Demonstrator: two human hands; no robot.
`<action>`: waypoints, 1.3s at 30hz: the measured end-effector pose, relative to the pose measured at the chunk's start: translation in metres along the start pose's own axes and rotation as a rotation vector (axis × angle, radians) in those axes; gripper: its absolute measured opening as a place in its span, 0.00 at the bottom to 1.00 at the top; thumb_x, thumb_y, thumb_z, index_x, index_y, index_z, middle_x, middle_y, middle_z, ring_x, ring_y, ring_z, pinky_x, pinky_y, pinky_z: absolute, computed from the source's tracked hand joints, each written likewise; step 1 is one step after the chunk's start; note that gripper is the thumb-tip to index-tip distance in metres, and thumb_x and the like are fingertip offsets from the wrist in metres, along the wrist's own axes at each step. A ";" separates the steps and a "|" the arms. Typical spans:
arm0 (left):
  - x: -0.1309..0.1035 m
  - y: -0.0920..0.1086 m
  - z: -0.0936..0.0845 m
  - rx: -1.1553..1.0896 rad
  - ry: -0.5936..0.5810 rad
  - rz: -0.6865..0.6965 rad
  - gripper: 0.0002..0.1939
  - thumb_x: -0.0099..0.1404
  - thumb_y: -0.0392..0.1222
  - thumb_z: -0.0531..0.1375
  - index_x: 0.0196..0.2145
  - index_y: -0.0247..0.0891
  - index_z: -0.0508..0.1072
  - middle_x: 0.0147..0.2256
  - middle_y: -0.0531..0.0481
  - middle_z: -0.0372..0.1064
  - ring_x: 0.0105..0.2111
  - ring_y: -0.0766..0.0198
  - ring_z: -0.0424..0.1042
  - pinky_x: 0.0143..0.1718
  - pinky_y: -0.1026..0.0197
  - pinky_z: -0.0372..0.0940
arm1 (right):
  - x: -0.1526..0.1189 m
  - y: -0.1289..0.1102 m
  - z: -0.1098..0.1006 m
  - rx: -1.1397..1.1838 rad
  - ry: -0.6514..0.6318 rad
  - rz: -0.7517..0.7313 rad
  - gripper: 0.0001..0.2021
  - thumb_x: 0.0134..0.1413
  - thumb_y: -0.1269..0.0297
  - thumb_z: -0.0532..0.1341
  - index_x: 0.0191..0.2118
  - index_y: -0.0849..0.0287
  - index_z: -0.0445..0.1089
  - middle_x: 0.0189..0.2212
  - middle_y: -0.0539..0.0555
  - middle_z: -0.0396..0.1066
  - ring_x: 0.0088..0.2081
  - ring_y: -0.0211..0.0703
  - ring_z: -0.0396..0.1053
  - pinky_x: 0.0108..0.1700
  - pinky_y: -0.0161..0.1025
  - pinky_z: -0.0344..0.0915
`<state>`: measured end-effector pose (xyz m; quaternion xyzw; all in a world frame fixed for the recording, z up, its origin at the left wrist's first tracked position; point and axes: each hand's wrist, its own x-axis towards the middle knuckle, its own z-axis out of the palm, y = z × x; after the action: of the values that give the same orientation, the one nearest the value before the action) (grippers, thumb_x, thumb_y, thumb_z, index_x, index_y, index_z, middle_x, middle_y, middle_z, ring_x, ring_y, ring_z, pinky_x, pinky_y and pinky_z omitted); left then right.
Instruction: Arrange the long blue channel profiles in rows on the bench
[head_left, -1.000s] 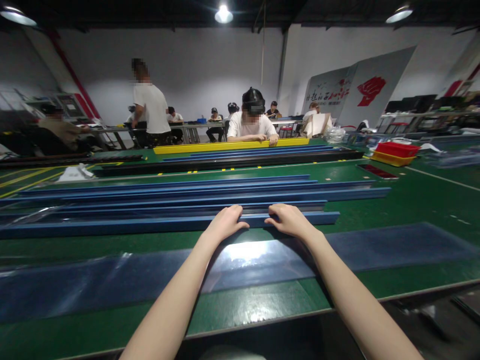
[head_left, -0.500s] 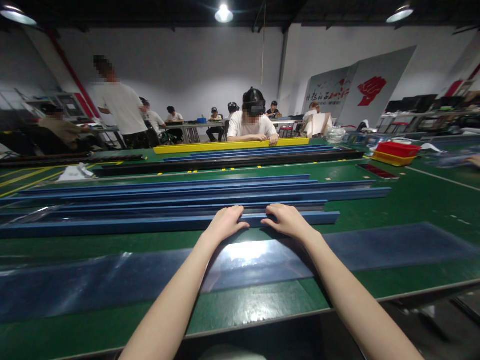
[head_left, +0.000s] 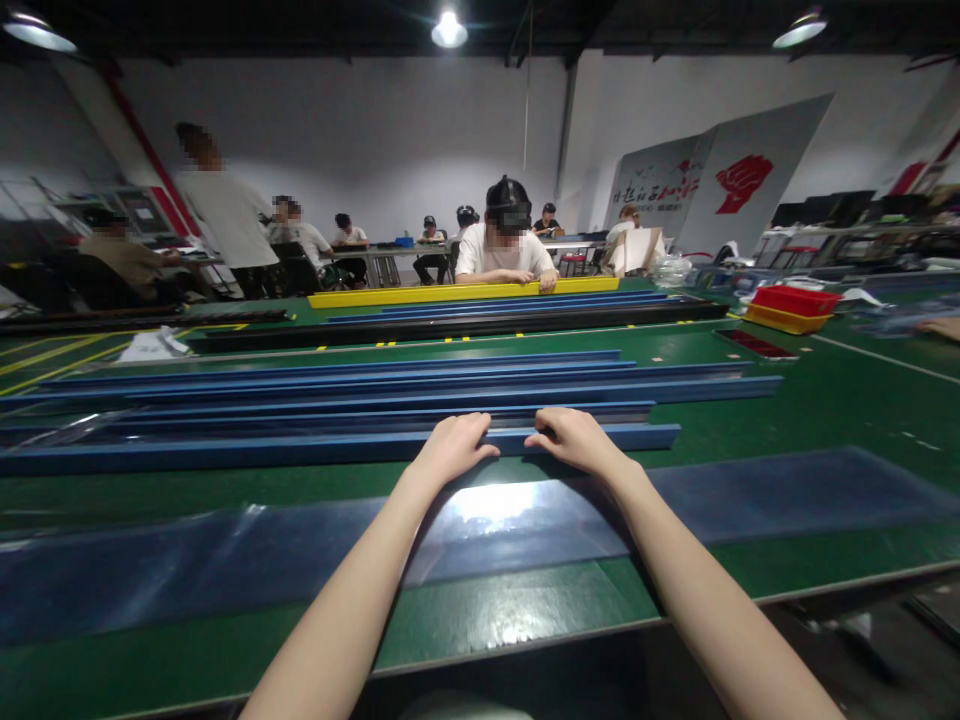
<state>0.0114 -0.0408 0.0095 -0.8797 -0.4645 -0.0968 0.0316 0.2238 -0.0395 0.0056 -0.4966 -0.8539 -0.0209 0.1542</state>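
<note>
Left hand [head_left: 454, 445] and right hand [head_left: 574, 438] both gripping nearest blue rail [head_left: 225, 452], thumbs on front face, fingers curled over top edge, small gap between. Looks like steadying or pressing step, can't tell which. Clear strip [head_left: 750, 490] lies flat nearer than hands. Rail's long, so next move probably calls for even two-handed effort.

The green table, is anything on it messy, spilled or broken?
I see nothing spilled or broken on the green table. The right ends of the nearer blue strips don't line up, and a rumpled white thing lies beyond them on the left, looking untidy; I can't tell what it is.
</note>
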 end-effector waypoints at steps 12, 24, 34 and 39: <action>-0.001 0.000 -0.001 -0.001 -0.001 0.009 0.11 0.59 0.49 0.57 0.33 0.39 0.64 0.35 0.49 0.69 0.38 0.59 0.69 0.36 0.61 0.61 | 0.000 -0.001 -0.003 -0.006 -0.012 0.016 0.12 0.52 0.53 0.57 0.31 0.58 0.67 0.29 0.52 0.71 0.31 0.39 0.66 0.29 0.32 0.50; 0.000 0.001 -0.001 0.021 0.000 0.017 0.11 0.60 0.49 0.57 0.33 0.39 0.64 0.36 0.48 0.70 0.38 0.58 0.69 0.35 0.61 0.61 | -0.001 -0.002 -0.005 -0.043 -0.016 0.020 0.14 0.52 0.52 0.56 0.31 0.58 0.67 0.29 0.53 0.71 0.32 0.40 0.67 0.30 0.33 0.50; -0.001 0.001 -0.002 0.022 0.003 0.022 0.11 0.60 0.48 0.57 0.33 0.38 0.64 0.36 0.48 0.70 0.38 0.58 0.70 0.35 0.61 0.61 | -0.002 0.000 -0.004 -0.040 -0.014 0.015 0.13 0.53 0.52 0.56 0.31 0.58 0.66 0.29 0.52 0.70 0.32 0.40 0.66 0.30 0.33 0.50; -0.001 0.001 -0.002 0.014 -0.008 0.014 0.11 0.60 0.49 0.57 0.34 0.38 0.64 0.36 0.48 0.70 0.38 0.58 0.69 0.36 0.61 0.61 | -0.003 -0.007 -0.003 -0.049 -0.027 -0.020 0.13 0.56 0.54 0.53 0.33 0.59 0.66 0.31 0.54 0.70 0.34 0.40 0.66 0.32 0.33 0.51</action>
<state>0.0115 -0.0424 0.0113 -0.8830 -0.4592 -0.0898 0.0367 0.2197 -0.0462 0.0085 -0.4920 -0.8600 -0.0367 0.1303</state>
